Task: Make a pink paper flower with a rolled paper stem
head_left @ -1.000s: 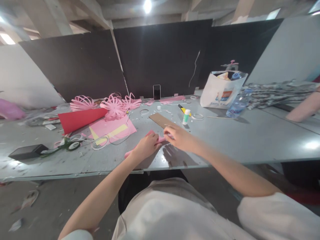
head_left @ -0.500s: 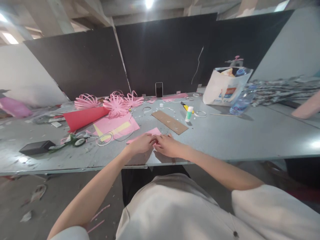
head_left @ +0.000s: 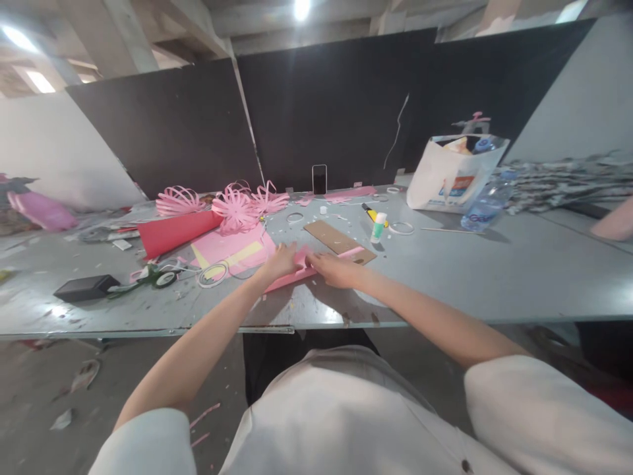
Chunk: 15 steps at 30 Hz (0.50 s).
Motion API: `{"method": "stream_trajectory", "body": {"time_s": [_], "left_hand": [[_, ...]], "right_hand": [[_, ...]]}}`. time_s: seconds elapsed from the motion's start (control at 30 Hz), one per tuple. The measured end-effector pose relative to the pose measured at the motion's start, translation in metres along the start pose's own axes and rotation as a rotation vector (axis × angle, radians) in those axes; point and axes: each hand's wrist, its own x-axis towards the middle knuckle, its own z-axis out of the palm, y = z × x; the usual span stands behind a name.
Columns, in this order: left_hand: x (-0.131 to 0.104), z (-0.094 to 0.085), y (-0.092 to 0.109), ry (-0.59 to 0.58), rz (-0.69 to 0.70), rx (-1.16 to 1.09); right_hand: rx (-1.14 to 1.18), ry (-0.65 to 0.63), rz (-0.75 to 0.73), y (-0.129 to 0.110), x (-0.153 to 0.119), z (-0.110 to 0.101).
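Note:
Near the front edge of the grey table, my left hand (head_left: 283,261) and my right hand (head_left: 330,269) grip one piece of pink paper (head_left: 291,280) between them. The paper looks folded or rolled into a long narrow form and slants up to the right. Its right end passes over a brown cardboard strip (head_left: 331,236). My fingers are closed on it and cover part of its middle. A glue stick (head_left: 378,228) stands beyond my right hand. Left of my left hand lie pink sheets (head_left: 247,245) with a yellow strip.
Pink paper-strip loops (head_left: 235,208), a red cone (head_left: 178,232), a tape roll (head_left: 165,279) and a black box (head_left: 86,287) are on the left. A phone (head_left: 319,179) stands at the back. A white bag (head_left: 452,178) and a plastic bottle (head_left: 487,204) are on the right.
The pink paper has risen and turned between my hands, so its long narrow shape now shows. My hands have moved slightly apart and up the table. The view has shifted a little.

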Motion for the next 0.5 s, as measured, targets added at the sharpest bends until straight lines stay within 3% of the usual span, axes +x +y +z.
{"method": "stream_trajectory", "body": {"time_s": [0.23, 0.37, 0.5], "left_hand": [[0.017, 0.008, -0.007, -0.009, -0.137, -0.029], [0.028, 0.011, -0.011, 0.045, -0.179, -0.02], [0.04, 0.01, -0.016, 0.087, -0.217, 0.012]], "right_hand": [[0.067, 0.001, -0.04, -0.007, 0.002, 0.002], [0.167, -0.07, 0.055, -0.023, 0.003, -0.002], [0.102, -0.083, 0.115, -0.036, 0.011, -0.003]]}}
